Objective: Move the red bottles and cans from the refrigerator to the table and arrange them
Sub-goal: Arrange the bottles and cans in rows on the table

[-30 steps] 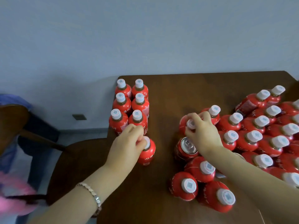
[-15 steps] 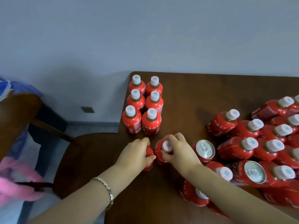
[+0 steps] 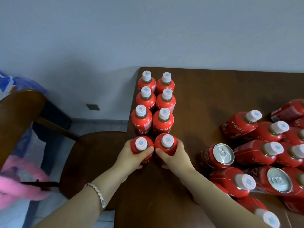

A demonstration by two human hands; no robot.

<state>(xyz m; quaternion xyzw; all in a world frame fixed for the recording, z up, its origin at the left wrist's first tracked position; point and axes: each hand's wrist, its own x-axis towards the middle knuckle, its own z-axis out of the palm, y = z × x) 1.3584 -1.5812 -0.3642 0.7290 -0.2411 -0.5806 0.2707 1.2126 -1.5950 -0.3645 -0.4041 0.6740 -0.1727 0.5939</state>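
Left hand (image 3: 131,157) grips the left bottle (image 3: 141,144), right hand (image 3: 176,156) the right bottle (image 3: 167,142); earlier the right hand held its top.

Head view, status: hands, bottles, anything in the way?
Both busy: left hand grips one upright bottle, right hand grips its neighbour. Both sit at near end of six-bottle block. Nothing blocking; loose pile lies apart on the right.

Domestic room, likely a dining corner, dark wooden worktop (image 3: 213,89) set by a plain pale wall (image 3: 115,38), matching wooden chair (image 3: 92,153) alongside, low wall socket (image 3: 93,106), light tiled floor (image 3: 98,127), pink fluffy fabric (image 3: 19,183) and blue patterned cloth (image 3: 9,83) at left
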